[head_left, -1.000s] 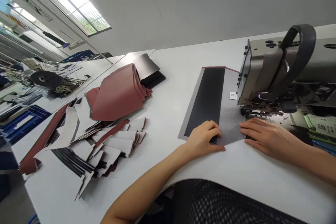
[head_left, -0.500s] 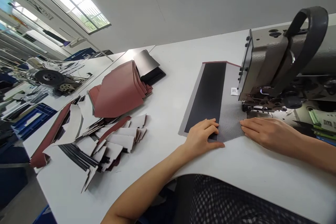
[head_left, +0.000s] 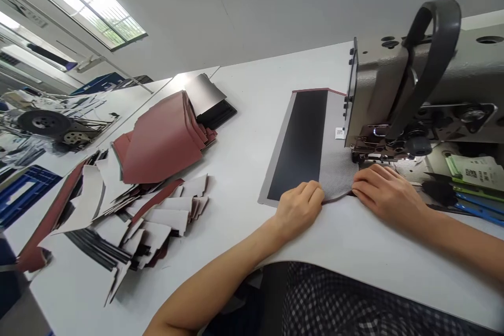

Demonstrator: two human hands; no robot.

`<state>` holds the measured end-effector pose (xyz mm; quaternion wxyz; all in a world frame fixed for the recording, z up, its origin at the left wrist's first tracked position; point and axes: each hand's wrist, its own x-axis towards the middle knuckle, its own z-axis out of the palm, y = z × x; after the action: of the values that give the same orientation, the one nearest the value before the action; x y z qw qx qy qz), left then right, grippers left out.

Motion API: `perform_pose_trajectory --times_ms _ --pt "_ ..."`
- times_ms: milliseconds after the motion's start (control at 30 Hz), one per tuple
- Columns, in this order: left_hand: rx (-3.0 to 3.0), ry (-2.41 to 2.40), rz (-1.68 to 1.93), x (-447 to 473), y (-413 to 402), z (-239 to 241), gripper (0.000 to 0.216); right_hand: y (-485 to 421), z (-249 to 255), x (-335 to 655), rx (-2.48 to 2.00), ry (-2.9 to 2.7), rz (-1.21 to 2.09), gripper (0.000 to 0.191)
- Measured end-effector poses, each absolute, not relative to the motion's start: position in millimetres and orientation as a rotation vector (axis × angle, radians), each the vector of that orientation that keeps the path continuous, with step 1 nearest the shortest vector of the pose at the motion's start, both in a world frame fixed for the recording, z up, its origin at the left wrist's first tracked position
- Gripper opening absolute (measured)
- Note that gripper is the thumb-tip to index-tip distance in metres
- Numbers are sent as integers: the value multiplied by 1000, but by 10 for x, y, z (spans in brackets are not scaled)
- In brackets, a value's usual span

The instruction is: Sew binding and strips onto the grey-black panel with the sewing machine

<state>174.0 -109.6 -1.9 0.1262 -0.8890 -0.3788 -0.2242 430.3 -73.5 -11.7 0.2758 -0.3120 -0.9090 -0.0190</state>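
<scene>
A grey mesh fabric panel [head_left: 334, 168] with a wide black strip [head_left: 301, 139] and a dark red top edge lies flat on the white table, its right side at the sewing machine [head_left: 378, 84]. My left hand [head_left: 301, 205] is closed on the panel's near edge, at the bottom of the black strip, with fingers curled. My right hand [head_left: 386, 189] pinches the panel's near right edge just in front of the machine's presser foot area. The needle is hidden behind the machine head and my fingers. A small white label [head_left: 339, 133] with a printed code sits on the mesh.
Left of the panel lie a stack of dark red pieces [head_left: 161, 139], black sheets [head_left: 216, 114] and a loose pile of grey-white cut pieces [head_left: 169, 215]. Labelled bundles [head_left: 474, 173] stand under the machine arm. A blue crate [head_left: 29, 189] is at the far left.
My left hand has gone from lying spread on the panel to curled fingers at its near edge. My right hand has closed more on the near right edge. The whole view has shifted.
</scene>
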Motion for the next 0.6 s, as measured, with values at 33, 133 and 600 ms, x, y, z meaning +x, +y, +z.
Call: perform_pose_trajectory --times_ms 33,133,600 --pt "-2619 -1076 -616 1737 -1086 -4 22 -740 -116 4268 -914 -2411 -4 18" --pt "-2722 -987 -456 1738 -1048 54 20 -734 -105 4180 -1122 -2334 184 21" --pt "-3065 -1015 57 1912 -773 267 42 -780 -97 4407 -968 -2274 292 21"
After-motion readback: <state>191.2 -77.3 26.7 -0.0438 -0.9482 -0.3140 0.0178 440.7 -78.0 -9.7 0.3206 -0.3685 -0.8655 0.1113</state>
